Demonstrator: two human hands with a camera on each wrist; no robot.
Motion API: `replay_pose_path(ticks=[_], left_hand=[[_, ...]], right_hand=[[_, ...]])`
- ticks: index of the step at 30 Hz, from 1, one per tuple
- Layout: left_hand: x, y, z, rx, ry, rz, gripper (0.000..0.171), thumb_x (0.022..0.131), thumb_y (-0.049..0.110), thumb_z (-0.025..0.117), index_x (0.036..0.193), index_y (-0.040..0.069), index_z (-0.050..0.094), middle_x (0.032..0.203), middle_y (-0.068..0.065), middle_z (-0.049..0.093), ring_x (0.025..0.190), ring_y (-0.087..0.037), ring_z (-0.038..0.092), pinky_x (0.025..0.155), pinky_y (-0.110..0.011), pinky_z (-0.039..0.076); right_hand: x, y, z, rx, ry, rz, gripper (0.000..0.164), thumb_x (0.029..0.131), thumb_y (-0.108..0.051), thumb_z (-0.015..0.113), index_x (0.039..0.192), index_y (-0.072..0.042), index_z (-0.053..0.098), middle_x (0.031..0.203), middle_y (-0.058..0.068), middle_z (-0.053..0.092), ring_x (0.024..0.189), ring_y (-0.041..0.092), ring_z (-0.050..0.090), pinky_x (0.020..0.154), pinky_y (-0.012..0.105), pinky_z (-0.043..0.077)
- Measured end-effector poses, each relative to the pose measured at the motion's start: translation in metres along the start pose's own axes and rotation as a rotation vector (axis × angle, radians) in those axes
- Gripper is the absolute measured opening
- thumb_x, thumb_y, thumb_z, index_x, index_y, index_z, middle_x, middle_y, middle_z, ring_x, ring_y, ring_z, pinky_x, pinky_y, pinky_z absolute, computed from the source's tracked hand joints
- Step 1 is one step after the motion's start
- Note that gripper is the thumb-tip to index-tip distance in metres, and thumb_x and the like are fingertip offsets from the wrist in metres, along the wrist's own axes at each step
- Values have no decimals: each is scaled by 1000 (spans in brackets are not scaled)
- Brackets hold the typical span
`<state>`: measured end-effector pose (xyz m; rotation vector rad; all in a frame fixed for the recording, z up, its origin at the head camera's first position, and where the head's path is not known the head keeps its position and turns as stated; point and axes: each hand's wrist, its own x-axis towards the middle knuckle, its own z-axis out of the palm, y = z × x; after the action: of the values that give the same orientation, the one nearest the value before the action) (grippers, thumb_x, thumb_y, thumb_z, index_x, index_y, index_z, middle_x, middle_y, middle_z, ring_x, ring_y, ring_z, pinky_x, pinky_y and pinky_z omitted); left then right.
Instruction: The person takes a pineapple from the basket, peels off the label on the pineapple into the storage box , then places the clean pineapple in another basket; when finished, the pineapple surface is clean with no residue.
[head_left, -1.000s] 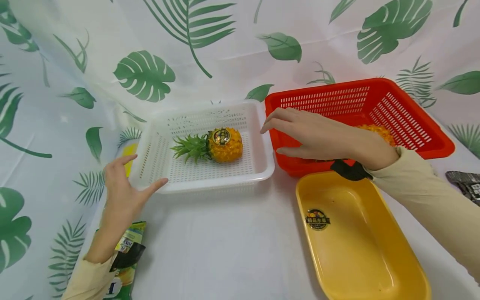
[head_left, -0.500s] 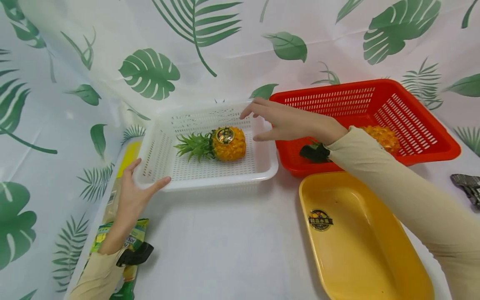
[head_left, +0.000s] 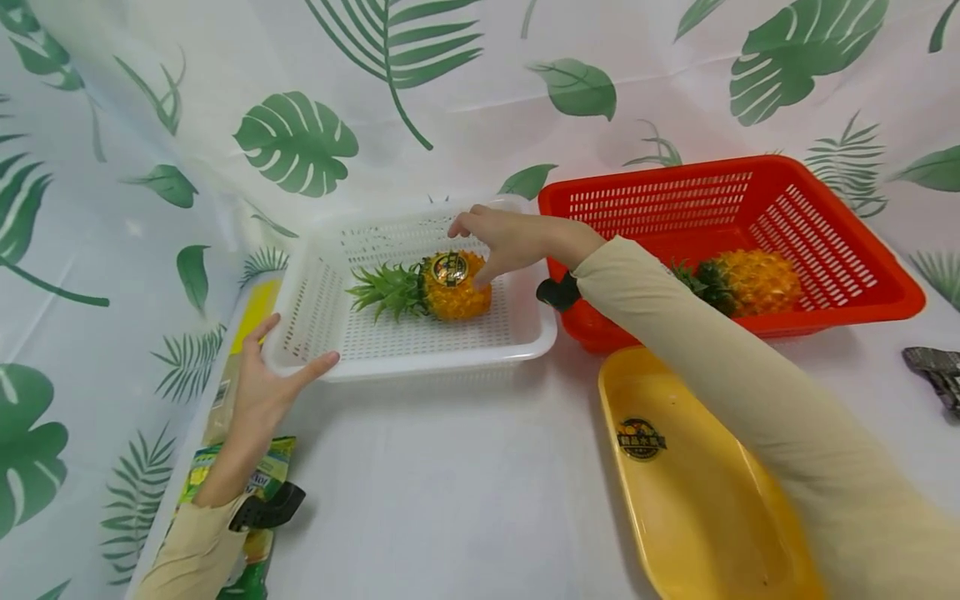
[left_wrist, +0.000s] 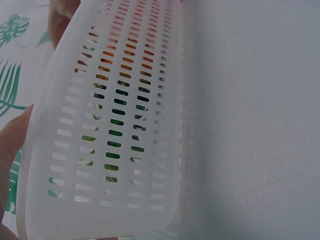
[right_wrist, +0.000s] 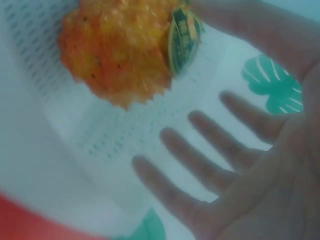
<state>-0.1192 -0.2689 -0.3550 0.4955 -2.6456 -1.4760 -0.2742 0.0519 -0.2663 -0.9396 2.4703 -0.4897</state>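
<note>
White is the basket (head_left: 420, 368) where the pineapple (head_left: 446, 300) lies, and the right hand (head_left: 510, 237), fingers apart, has just moved over from the red basket (head_left: 675, 176), near enough to grab that pineapple, I'd guess, while the left hand (head_left: 264, 392), fingers spread, touches the white corner.

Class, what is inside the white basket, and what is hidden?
In the head view, a pineapple lies on its side in the white basket, leaves leftward, round label showing. The right hand partly covers the pineapple's right end; whatever lies beneath the fruit is hidden.
</note>
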Motion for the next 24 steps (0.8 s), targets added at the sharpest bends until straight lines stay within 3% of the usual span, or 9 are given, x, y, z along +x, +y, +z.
replay_pose_path(ticks=[7,15,24], left_hand=[[1,-1,-1,-16,-19,-3,105,78,37,81,156,26,11,154,-13,31,126,-30,41,99,-42,36],[2,0,-2,-43,-30,-25,106,79,34,81,156,29,9,157,-14,25,130,-31,36,108,-49,32],[3,-1,-1,-39,-38,-19,105,79,35,81,156,29,8,158,-13,25,132,-31,35,108,-50,32]], right_hand=[[16,0,12,-5,-75,93,87,84,-25,77,153,-15,25,149,13,32,132,29,40,111,48,40],[25,-4,21,-33,-110,92,92,84,-26,76,155,-10,20,151,13,31,135,28,36,116,47,33],[30,-4,29,-83,-94,121,98,83,-30,77,155,-6,15,153,16,27,137,29,35,117,46,30]])
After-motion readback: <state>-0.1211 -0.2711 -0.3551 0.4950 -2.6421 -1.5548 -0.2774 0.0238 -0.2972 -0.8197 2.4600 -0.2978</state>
